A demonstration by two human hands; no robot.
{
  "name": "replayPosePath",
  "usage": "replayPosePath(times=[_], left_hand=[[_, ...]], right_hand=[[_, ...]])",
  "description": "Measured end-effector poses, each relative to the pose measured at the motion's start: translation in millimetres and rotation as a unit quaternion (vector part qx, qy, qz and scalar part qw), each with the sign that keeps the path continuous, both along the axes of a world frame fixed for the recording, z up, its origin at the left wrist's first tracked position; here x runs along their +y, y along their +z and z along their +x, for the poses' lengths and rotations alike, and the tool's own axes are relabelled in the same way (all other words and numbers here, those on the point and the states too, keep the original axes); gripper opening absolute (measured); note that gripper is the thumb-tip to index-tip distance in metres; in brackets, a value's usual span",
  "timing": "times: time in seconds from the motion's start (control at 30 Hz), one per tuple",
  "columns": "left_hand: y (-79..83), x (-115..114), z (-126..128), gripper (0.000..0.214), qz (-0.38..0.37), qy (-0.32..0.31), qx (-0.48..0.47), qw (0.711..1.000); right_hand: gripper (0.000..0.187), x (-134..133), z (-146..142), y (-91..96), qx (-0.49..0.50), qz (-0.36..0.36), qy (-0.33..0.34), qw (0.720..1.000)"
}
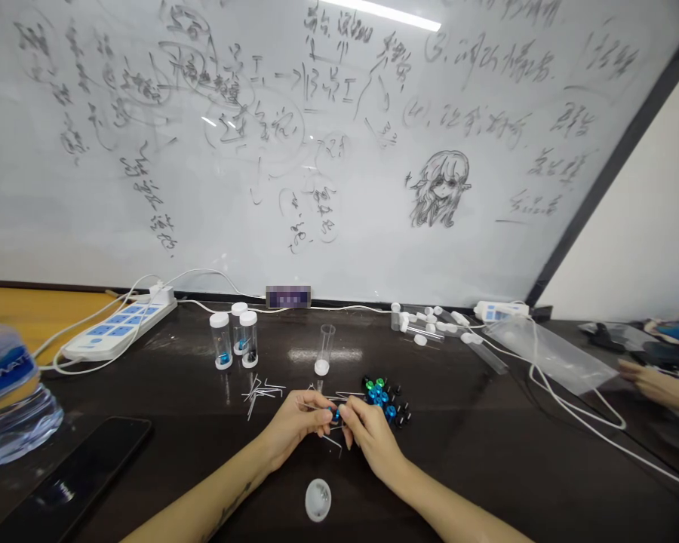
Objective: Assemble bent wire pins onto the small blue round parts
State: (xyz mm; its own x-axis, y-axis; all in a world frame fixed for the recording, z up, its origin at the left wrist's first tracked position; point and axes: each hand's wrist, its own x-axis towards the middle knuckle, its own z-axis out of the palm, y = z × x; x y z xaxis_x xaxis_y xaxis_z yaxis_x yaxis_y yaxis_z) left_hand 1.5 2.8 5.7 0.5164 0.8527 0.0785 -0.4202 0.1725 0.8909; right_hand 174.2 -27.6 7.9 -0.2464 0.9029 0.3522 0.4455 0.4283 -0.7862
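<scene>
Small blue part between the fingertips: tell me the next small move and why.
Probably lift the small blue round part, pinched between left hand and right hand, to the open clear plastic tube standing just beyond; the three capped clear vials beside it already hold such parts, while this tube looks empty.

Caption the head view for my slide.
On a dark table, left hand and right hand pinch a blue bead near a bead pile, wires and capped vials.

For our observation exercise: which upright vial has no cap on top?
The lone clear vial standing apart on the right: its top looks open, with white only at its base. The three capped vials grouped left wear white caps on top.
</scene>
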Motion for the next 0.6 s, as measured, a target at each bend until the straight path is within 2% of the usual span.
replayPosePath(times=[0.13,0.2,0.27,0.4,0.6], left_hand=[[-1.4,0.0,-0.1,0.013,0.005,-0.007,0.011,1.0],[-1.7,0.3,0.0,0.013,0.004,-0.005,0.01,1.0],[-1.4,0.8,0.0,0.014,0.0,-0.002,0.007,1.0],[0.7,1.2,-0.3,0.014,-0.013,0.01,-0.002,1.0],[1.8,0.3,-0.7,0.015,-0.019,0.017,-0.005,1.0]], right_hand=[[0.056,0.4,-0.5,-3.1,-0.006,-0.008,0.009,1.0],[0.057,-0.3,-0.5,-1.5,-0.006,-0.004,0.01,1.0],[0.048,-1.8,-0.5,1.4,-0.006,0.007,0.006,1.0],[0.015,-5.4,-1.0,6.1,0.001,0.048,-0.017,0.999],[0.008,-5.3,-2.1,8.3,0.007,0.043,-0.008,0.999]])
